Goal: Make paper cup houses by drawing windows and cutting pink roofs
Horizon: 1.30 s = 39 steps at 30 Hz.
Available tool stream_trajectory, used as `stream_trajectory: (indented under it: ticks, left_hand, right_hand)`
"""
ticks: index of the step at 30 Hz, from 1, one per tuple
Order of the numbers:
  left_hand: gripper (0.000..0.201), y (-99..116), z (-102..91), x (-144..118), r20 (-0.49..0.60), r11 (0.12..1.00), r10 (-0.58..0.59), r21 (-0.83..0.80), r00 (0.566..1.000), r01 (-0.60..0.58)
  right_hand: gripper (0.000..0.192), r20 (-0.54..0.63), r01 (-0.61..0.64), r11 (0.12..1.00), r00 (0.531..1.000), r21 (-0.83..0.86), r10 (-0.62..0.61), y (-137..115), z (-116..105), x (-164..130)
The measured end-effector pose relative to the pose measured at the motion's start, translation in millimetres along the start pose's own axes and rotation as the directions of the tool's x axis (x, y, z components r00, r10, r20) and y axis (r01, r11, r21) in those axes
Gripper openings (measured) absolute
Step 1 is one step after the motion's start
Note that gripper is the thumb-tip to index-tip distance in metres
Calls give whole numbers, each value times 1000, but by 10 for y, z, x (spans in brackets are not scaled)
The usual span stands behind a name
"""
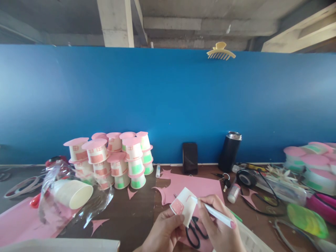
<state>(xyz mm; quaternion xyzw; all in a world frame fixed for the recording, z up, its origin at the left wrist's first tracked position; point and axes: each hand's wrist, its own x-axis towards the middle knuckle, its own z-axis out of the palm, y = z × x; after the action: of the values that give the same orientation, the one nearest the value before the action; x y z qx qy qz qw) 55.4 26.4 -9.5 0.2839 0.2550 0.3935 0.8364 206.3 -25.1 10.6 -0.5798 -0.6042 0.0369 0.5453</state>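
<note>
My left hand (170, 225) is closed around a white paper cup (189, 206), tilted on its side, with a pink-coloured patch drawn on it. A white marker (219, 215) with a pink end is gripped in my right hand (220, 224). Its tip meets the cup wall beside a short pink line. Beneath my hands lie black-handled scissors (193, 238) on a cut sheet of pink paper (202, 187); the blades are mostly hidden behind the cup and hands.
At the left stand stacked decorated cups (98, 154) with pink paper discs. Plain cups (75, 194) lie in a clear plastic bag. Along the blue partition (168, 105) are a phone (190, 158) and a black flask (230, 152). Headphones (246, 178) and more decorated cups (319, 168) sit right.
</note>
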Motion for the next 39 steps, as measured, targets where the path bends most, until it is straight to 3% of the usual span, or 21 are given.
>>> stream_trajectory:
  ticks: [27, 34, 39]
  left_hand:
    - [25, 38, 13, -27, -35, 1000, -24, -11, 999, 24]
    - [26, 42, 19, -36, -58, 1000, -31, -2, 998, 31]
    - [25, 39, 11, -26, -54, 999, -34, -10, 998, 33]
  right_hand:
    - [16, -15, 29, 999, 999, -18, -30, -39, -3, 9]
    - [18, -9, -28, 999, 1000, 17, 28, -58, 11, 7]
    - [16, -6, 23, 1000, 1000, -16, -23, -34, 1, 11]
